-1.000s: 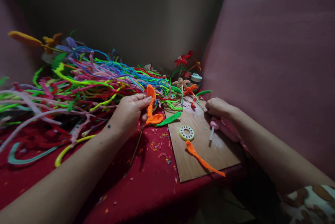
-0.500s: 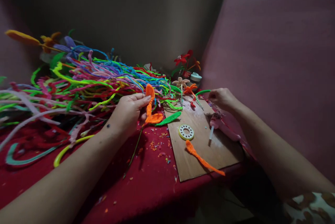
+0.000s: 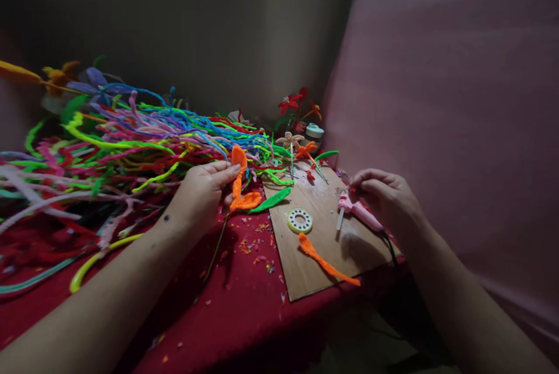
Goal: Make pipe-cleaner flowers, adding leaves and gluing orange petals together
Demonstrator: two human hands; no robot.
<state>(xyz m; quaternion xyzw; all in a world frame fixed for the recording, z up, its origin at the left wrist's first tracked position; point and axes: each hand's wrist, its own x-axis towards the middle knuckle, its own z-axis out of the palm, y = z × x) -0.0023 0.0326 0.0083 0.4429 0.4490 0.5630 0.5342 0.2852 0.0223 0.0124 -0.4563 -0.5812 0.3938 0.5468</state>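
In the head view my left hand (image 3: 205,190) pinches an orange pipe-cleaner flower (image 3: 238,179) between thumb and fingers. Its petals are folded loops, and a thin green stem hangs down below. Close behind it, a green pipe-cleaner leaf (image 3: 273,200) reaches over the board's left edge. My right hand (image 3: 386,190) hovers over the board's right side with its fingertips pinched together; what they hold, if anything, is too small to make out. Just below those fingertips lies a pink glue gun (image 3: 364,215) with a pale glue stick (image 3: 340,218) poking out.
A wooden board (image 3: 301,278) bears a white ring-shaped spool (image 3: 300,220) and a loose orange pipe-cleaner petal (image 3: 325,263). Finished flowers (image 3: 290,140) and a lidded jar (image 3: 314,130) stand at the back. A large heap of coloured pipe cleaners (image 3: 174,129) fills the red cloth's left side.
My right hand has come from the board's far right edge, beside a green leaf, down and nearer to the glue gun. My left hand keeps its hold on the orange flower. The view has shifted slightly.
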